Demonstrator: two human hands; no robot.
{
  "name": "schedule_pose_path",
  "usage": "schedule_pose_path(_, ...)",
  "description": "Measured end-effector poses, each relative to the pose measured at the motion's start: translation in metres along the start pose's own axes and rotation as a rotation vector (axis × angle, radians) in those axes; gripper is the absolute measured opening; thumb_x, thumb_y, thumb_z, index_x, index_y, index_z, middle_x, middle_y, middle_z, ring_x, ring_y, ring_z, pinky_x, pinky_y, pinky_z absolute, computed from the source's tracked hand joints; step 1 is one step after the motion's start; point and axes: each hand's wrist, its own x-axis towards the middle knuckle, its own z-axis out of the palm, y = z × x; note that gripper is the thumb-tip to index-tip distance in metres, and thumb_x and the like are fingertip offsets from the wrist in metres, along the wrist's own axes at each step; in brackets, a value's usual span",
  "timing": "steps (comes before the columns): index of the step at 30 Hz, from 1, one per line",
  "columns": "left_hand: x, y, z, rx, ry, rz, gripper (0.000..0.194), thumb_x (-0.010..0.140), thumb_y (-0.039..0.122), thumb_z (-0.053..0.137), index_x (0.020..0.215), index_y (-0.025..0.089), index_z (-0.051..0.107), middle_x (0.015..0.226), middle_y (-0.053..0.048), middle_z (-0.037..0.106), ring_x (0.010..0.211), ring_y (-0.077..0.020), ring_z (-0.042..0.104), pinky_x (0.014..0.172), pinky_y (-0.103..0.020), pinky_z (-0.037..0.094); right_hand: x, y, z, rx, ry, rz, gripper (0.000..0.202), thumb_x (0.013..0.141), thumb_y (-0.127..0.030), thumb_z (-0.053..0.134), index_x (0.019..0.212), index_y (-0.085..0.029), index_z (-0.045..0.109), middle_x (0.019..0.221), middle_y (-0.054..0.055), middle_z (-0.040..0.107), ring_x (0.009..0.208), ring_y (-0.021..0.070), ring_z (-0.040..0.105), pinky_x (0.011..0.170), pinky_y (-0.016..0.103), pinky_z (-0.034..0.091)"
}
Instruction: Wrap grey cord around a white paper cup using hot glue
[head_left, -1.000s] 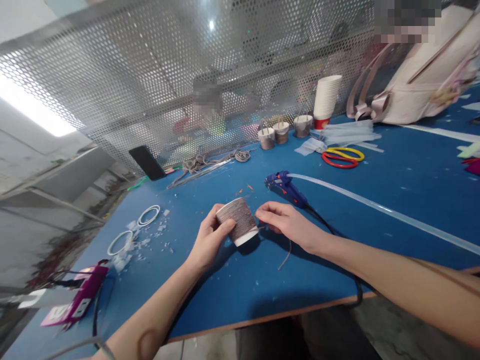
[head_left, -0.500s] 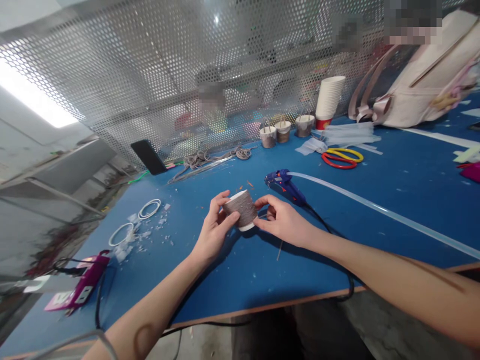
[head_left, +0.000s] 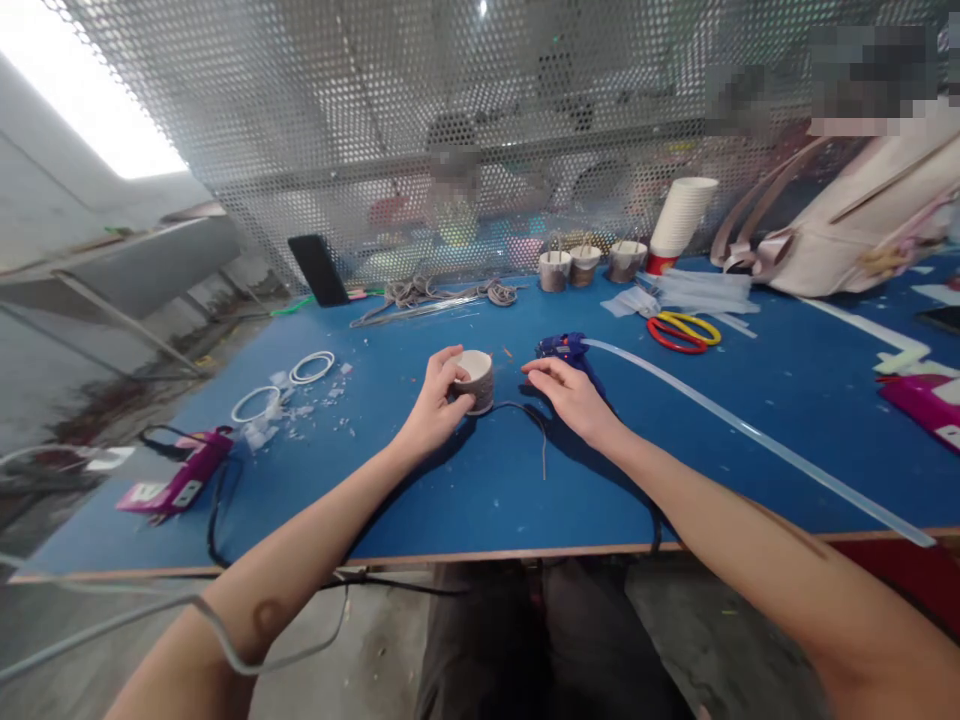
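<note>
A white paper cup (head_left: 482, 388) wrapped round with grey cord stands upright on the blue table. My left hand (head_left: 437, 400) grips it from the left, fingers over the rim and thumb low on its side. From the cup's base a loose tail of grey cord (head_left: 534, 418) curls right over the tabletop. To the right, my right hand (head_left: 577, 405) is apart from the cup, its fingers stretched out and holding nothing I can see. Just behind that hand lies a blue glue gun (head_left: 564, 347) with a long clear glue stick (head_left: 720, 412); its handle is partly hidden.
Behind are cord-wrapped cups (head_left: 555, 272), a stack of paper cups (head_left: 681, 225), scissors (head_left: 679, 332) with red and yellow handles, and a bundle of grey cord (head_left: 409, 292). Left are a phone (head_left: 319, 270), white rings (head_left: 312, 367) and a magenta power strip (head_left: 184, 478). A perforated metal screen (head_left: 337, 130) rises behind.
The cup, tilted between both hands before, now stands upright on the table in my left hand. My right hand has let go and moved right, towards the glue gun. The view has shifted.
</note>
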Motion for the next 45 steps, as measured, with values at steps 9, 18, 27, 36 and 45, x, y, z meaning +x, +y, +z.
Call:
schedule_pose_path(9, 0.004, 0.002, -0.011, -0.037, 0.004, 0.040, 0.019, 0.069, 0.022, 0.053, 0.087, 0.022, 0.059, 0.143, -0.011, 0.042, 0.135, -0.0302, 0.036, 0.111, -0.048, 0.028, 0.006, -0.011, -0.004, 0.260, -0.117, 0.090, 0.058, 0.089, -0.066, 0.031, 0.091, -0.020, 0.067, 0.113, 0.010, 0.069, 0.106, 0.0212, 0.065, 0.093, 0.037, 0.048)
schedule_pose_path(18, 0.012, -0.001, -0.024, -0.086, 0.356, -0.008, 0.026, 0.083, 0.032, 0.044, 0.093, 0.020, 0.065, 0.112, -0.008, 0.065, 0.107, -0.0204, 0.059, 0.095, -0.034, 0.044, 0.008, -0.012, -0.004, 0.566, -0.162, 0.248, 0.021, 0.079, -0.040, 0.063, 0.085, -0.021, 0.069, 0.099, 0.005, 0.074, 0.091, 0.0168, 0.068, 0.088, 0.033, 0.050)
schedule_pose_path(27, 0.025, -0.021, -0.042, -0.022, 0.524, -0.171, 0.020, 0.080, 0.024, 0.049, 0.083, 0.016, 0.066, 0.070, -0.004, 0.068, 0.072, -0.0170, 0.065, 0.076, -0.029, 0.048, 0.009, -0.003, -0.007, 0.512, -0.070, 0.239, 0.032, 0.055, -0.036, 0.085, 0.065, -0.018, 0.061, 0.061, -0.003, 0.060, 0.052, 0.0076, 0.052, 0.057, 0.025, 0.048)
schedule_pose_path(36, 0.025, -0.029, -0.046, 0.160, 0.480, -0.210, 0.018, 0.089, 0.021, 0.038, 0.078, 0.020, 0.052, 0.053, 0.003, 0.054, 0.056, -0.0142, 0.057, 0.062, -0.026, 0.043, 0.008, 0.000, -0.011, 0.497, -0.086, 0.284, 0.031, 0.058, -0.038, 0.084, 0.063, -0.017, 0.062, 0.061, -0.003, 0.061, 0.051, 0.0064, 0.051, 0.052, 0.022, 0.046)
schedule_pose_path(45, 0.025, -0.037, -0.041, 0.365, 0.294, -0.111, 0.024, 0.085, 0.018, 0.045, 0.063, 0.022, 0.037, 0.055, 0.004, 0.042, 0.056, -0.0131, 0.043, 0.063, -0.027, 0.035, 0.002, -0.003, -0.010, 0.443, -0.133, 0.324, 0.034, 0.054, -0.040, 0.085, 0.064, -0.016, 0.062, 0.062, -0.002, 0.062, 0.051, 0.0068, 0.052, 0.051, 0.022, 0.045)
